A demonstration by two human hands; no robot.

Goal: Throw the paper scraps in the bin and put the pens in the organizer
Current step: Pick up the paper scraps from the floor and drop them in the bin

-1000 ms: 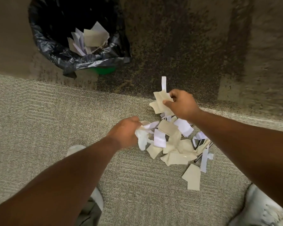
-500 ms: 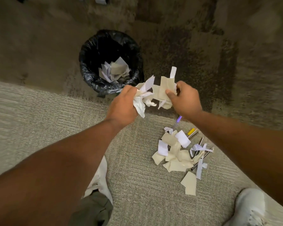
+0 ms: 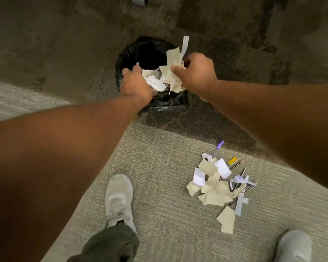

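Both hands hold paper over the bin (image 3: 133, 53), a round container lined with a black bag that stands on the dark floor just beyond the carpet's (image 3: 159, 167) edge. The left hand (image 3: 135, 82) has its fingers curled round a crumpled white and cream wad (image 3: 154, 80); the right hand (image 3: 196, 71) pinches a sheaf of cream and white strips (image 3: 175, 59) between thumb and curled fingers, one strip standing up past the far rim. Both loads appear to sit above the bin's opening, so the step in hand is judged to be the release. To do it well, the hands should probably come lower and nearer the centre of the opening before the fingers open, since light strips may drift and land outside. A second heap of scraps (image 3: 213, 188) lies on the carpet, well apart from the bin, with several pens (image 3: 235, 164) partly buried beneath it, one with a purple cap (image 3: 220, 144) showing at the far edge. The organizer is not in view. A pale shoe (image 3: 118, 197) stands near the heap.
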